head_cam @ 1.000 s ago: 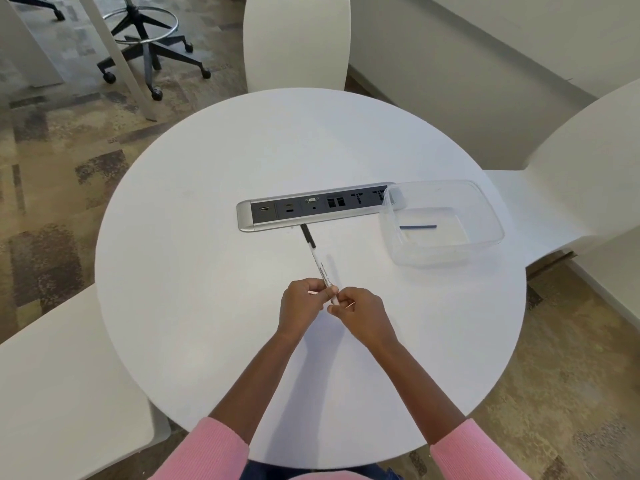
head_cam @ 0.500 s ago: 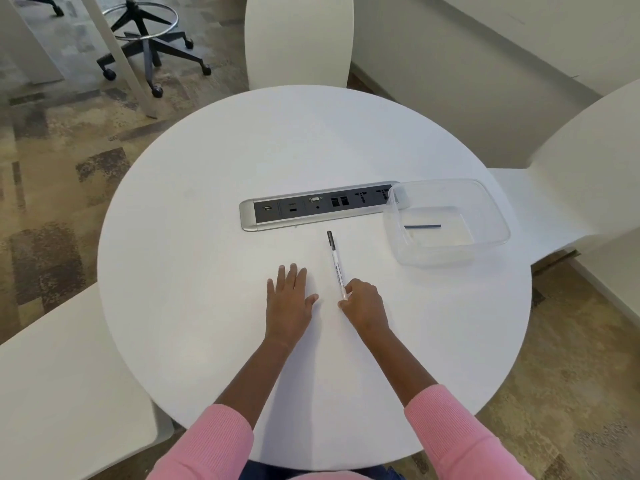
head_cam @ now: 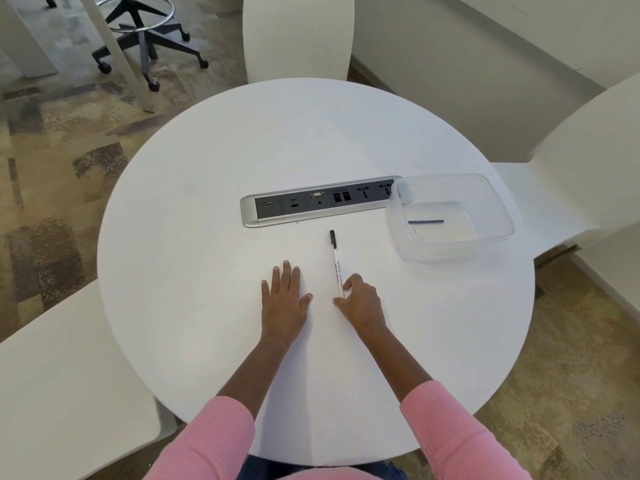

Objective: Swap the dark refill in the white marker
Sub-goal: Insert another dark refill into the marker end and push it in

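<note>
While your left hand (head_cam: pixel 284 301) lies flat on the tabletop (head_cam: pixel 194 244), your right hand (head_cam: pixel 362 303) pinches the white marker (head_cam: pixel 336 263).

This looks like an office meeting room. A round white bench (head_cam: pixel 207 237) has a silver power and data socket strip (head_cam: pixel 322 200) set into its top, with USB, network and mains outlets. Plain white moulded chairs stand around it, one at the far side (head_cam: pixel 298 36), one right (head_cam: pixel 588 150), one left (head_cam: pixel 69 358). A wheeled stool with a foot ring (head_cam: pixel 145 32) stands on patterned carpet tiles (head_cam: pixel 52 168), beside plain pale walls (head_cam: pixel 485 64).
</note>
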Motion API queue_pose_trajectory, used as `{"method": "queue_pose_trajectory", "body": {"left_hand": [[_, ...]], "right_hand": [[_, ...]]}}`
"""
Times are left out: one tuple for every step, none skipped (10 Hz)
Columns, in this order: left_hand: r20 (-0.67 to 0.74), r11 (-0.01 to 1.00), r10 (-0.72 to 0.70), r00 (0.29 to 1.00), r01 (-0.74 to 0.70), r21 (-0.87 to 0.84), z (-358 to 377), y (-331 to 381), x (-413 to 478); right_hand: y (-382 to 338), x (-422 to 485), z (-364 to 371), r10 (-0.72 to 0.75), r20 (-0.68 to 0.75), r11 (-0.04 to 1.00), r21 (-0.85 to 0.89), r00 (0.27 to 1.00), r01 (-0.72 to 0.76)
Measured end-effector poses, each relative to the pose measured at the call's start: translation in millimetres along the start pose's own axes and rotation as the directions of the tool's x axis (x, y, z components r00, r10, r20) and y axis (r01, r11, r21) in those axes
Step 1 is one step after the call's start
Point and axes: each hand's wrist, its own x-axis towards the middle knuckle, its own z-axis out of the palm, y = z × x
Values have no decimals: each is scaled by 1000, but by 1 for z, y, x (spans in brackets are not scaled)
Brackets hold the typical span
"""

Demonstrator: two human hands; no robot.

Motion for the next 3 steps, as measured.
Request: {"method": "queue_pose_trajectory", "body": {"left_hand": [[-9,1000,5,1000,-5,-22,1,0,1],[-17,1000,6,1000,-6,-21,3,-1,0],[-45,999,0,999,-2,-44,4,-1,1]], "right_hand": [[3,0,-1,3,1,1000,27,1000,-3],[7,0,0,-12,-18,999,43,1000,12],[9,2,-5,-25,-87,999,28,996,27]]}}
